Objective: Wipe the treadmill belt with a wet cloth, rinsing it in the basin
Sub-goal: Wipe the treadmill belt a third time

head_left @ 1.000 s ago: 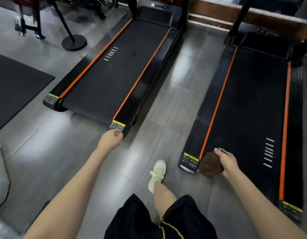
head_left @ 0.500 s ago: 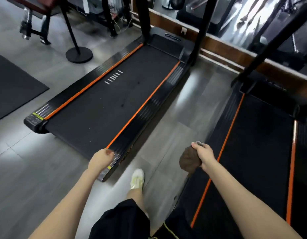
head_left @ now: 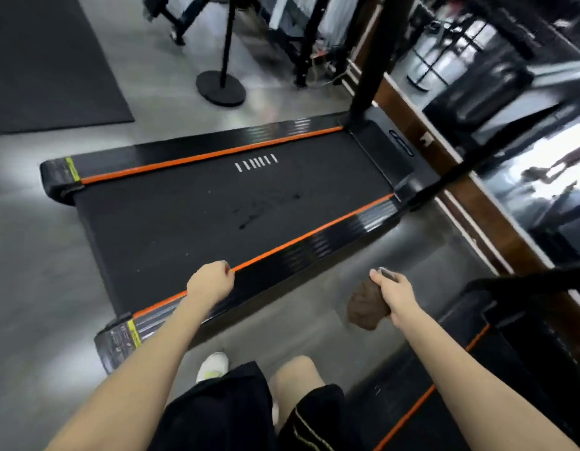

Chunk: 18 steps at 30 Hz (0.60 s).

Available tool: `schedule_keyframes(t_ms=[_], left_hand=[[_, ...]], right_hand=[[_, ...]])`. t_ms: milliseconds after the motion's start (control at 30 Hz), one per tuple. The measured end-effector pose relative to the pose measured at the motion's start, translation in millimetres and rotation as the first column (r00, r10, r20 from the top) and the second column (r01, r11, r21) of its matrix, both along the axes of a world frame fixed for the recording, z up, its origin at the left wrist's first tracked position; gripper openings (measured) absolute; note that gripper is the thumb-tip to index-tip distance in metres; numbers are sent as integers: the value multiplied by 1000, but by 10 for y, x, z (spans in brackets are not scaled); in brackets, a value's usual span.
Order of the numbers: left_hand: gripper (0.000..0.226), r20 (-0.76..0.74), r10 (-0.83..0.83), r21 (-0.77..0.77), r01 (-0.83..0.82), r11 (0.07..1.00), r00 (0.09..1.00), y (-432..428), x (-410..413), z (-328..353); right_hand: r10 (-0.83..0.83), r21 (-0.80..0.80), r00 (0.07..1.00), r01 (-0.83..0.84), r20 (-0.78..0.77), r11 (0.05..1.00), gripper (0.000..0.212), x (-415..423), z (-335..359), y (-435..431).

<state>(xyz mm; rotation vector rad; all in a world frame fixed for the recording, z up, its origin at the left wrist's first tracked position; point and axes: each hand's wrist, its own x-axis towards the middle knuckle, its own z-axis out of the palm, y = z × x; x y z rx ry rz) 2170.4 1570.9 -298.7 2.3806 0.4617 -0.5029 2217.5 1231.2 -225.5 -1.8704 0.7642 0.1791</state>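
Nearest us, our right hand (head_left: 392, 292) grips a crumpled brown cloth (head_left: 366, 309), hanging over the floor (head_left: 314, 323) beside the treadmill. Our left hand (head_left: 210, 281) is curled into a fist holding nothing, above the near orange stripe (head_left: 298, 240). The yellow-banded warning label (head_left: 121, 340) at the near rear corner is too blurred to read. Beyond, the black belt (head_left: 184, 222) shows dark smears (head_left: 265, 206), white tick marks (head_left: 256, 162) and, on the front cover, an unreadable logo (head_left: 401, 143).
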Motion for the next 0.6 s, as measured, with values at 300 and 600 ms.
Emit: schedule_keyframes(t_ms=[300, 600], left_hand=[[31, 24, 280, 23, -281, 960, 960, -648, 814, -633], [30, 72, 472, -13, -472, 881, 879, -1938, 1811, -1622]], right_hand=[[313, -64, 937, -326, -154, 943, 34, 1792, -510, -158], [484, -108, 861, -502, -157, 858, 21, 3330, -1707, -961]])
